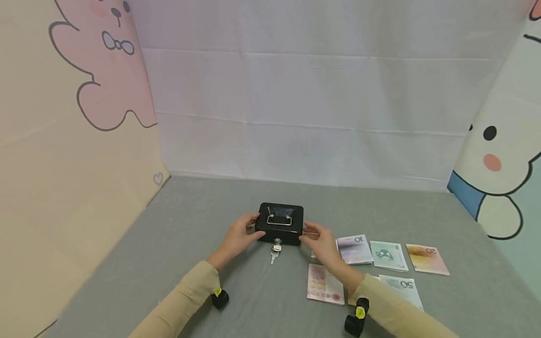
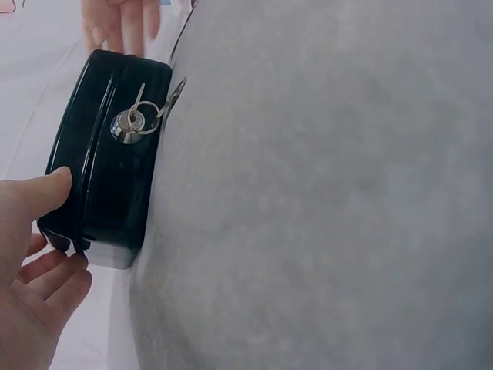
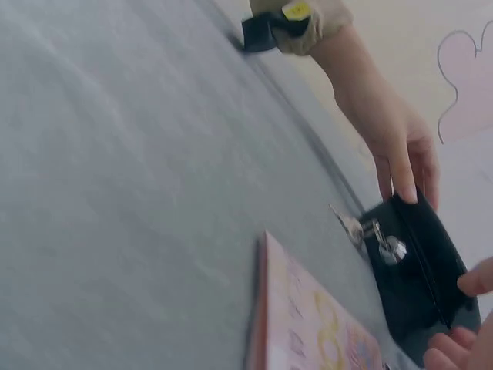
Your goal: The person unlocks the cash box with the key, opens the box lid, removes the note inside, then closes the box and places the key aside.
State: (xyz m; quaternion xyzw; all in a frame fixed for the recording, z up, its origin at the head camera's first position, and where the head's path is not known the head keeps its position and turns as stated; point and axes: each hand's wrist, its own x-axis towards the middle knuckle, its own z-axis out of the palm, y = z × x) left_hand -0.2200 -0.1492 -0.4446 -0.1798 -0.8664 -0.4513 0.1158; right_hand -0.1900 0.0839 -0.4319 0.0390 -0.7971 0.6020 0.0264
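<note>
A small black cash box (image 1: 279, 223) with a wire handle on its lid sits on the grey table, lid down. Its front lock holds a ring of keys (image 1: 275, 253), also plain in the left wrist view. My left hand (image 1: 241, 234) grips the box's left end, thumb (image 2: 54, 193) on the lid's edge and fingers at the side. On the opposite end my right hand (image 1: 319, 241) grips the box, thumb at the front corner. The right wrist view catches only part of that hand (image 3: 462, 339) at its edge.
Right of the box lie stacks of banknotes: a purple 10 (image 1: 355, 249), a green one (image 1: 389, 256), an orange 20 (image 1: 428, 259), a pink 100 (image 1: 325, 284) and a pale green 50 (image 1: 402, 290). My right arm partly covers others. A white cloth wall (image 1: 304, 94) stands behind.
</note>
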